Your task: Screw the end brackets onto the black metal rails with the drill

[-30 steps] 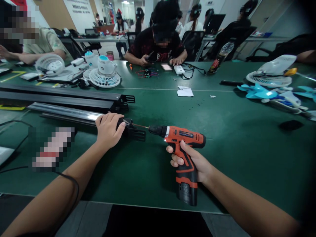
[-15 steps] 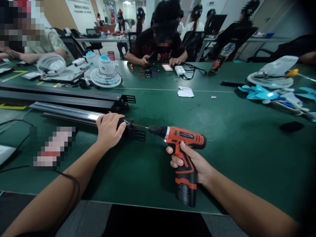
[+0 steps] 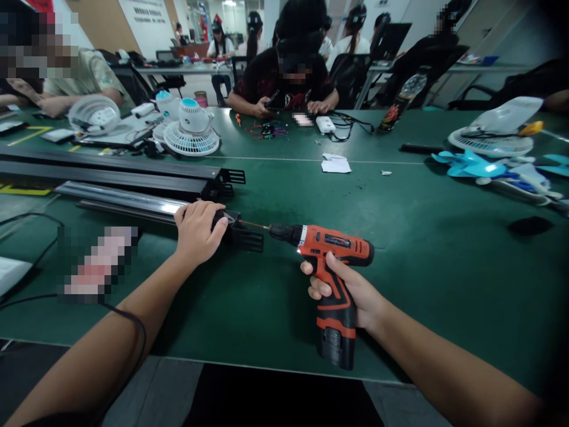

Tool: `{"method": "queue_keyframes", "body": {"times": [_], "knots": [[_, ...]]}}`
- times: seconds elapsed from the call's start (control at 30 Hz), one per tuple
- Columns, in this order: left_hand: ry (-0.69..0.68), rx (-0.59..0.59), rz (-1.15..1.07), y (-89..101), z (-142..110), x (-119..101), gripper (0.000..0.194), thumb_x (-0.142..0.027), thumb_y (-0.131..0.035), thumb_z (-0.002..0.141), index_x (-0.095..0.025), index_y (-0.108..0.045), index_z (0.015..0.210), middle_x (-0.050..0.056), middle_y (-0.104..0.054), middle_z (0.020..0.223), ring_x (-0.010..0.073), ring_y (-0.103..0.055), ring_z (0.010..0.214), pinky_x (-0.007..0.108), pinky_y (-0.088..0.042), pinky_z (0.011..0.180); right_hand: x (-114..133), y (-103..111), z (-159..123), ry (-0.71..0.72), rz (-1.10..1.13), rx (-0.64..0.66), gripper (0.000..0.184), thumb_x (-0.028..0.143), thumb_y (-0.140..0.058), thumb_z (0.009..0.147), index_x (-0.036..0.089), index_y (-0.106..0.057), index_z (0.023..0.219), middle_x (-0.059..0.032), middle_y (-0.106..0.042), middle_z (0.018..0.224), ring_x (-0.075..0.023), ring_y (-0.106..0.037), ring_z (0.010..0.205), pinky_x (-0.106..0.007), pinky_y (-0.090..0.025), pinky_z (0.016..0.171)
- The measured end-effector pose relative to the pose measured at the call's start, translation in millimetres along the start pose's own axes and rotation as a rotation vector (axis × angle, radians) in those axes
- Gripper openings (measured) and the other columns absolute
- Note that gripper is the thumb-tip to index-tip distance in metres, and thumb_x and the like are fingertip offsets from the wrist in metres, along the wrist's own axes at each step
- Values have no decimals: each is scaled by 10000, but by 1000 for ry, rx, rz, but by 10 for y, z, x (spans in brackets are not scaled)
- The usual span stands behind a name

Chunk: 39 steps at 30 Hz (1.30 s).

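Observation:
My right hand [image 3: 351, 292] is wrapped round the grip of an orange and black cordless drill [image 3: 331, 267], its work light on. The drill's thin bit points left into the black end bracket [image 3: 242, 234] of a long metal rail [image 3: 124, 204] lying on the green table [image 3: 422, 249]. My left hand [image 3: 198, 231] is closed over the rail's near end, just left of the bracket, pressing it down on the table.
Two more long black rails [image 3: 115, 175] lie behind. Small white desk fans [image 3: 191, 133] and fan parts [image 3: 489, 142] stand farther back. Paper scraps [image 3: 335, 165] lie mid-table. Other people sit working along the far side and left. A cable [image 3: 26, 219] runs at the left.
Nothing has visibly changed with the hands, the drill or the rail; only the view has shifted slightly.

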State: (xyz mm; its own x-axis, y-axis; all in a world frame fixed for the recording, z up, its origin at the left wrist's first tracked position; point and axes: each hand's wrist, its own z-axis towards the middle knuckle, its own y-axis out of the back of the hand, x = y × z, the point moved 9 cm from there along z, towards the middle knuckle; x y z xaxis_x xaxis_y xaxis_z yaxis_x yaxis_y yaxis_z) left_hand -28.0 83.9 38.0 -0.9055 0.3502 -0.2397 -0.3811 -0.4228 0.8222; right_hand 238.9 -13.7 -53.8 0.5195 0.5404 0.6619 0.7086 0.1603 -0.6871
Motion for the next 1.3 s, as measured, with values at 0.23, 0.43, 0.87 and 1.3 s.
{"method": "queue_keyframes", "body": {"times": [0.23, 0.43, 0.87, 1.3], "knots": [[-1, 2, -3, -1, -1, -3, 385, -418, -402, 1006, -230, -682, 1192, 115, -727, 1260, 330, -599, 1297, 544, -296, 1124, 12, -31, -14, -12, -9, 26, 474, 589, -816, 879, 135, -766, 1002, 28, -575, 589, -113, -527, 564, -241, -482, 627], [10, -8, 2, 38, 8, 0, 380, -430, -415, 999, -238, -693, 1172, 110, -740, 1267, 321, -587, 1349, 521, -309, 1158, 32, -78, -36, -10, 22, 110, 569, 566, -825, 875, 114, -739, 1210, -3, -656, 646, -148, -611, 663, -241, -505, 630], [32, 3, -8, 23, -13, 41, 362, -425, -422, 985, -257, -695, 1152, 108, -724, 1210, 341, -604, 1231, 542, -328, 1071, 76, -40, -17, 33, 25, 73, 536, 599, -667, 876, 181, -718, 1207, -14, -634, 633, -162, -506, 545, -313, -484, 599], [10, 51, -22, 36, 2, -6, 404, -433, -406, 989, -245, -694, 1202, 119, -720, 1232, 351, -592, 1252, 548, -312, 1090, -60, -58, 16, -98, 12, 80, 480, 618, -808, 847, 172, -721, 1001, 75, -439, 517, -133, -486, 541, -251, -418, 568]]}}
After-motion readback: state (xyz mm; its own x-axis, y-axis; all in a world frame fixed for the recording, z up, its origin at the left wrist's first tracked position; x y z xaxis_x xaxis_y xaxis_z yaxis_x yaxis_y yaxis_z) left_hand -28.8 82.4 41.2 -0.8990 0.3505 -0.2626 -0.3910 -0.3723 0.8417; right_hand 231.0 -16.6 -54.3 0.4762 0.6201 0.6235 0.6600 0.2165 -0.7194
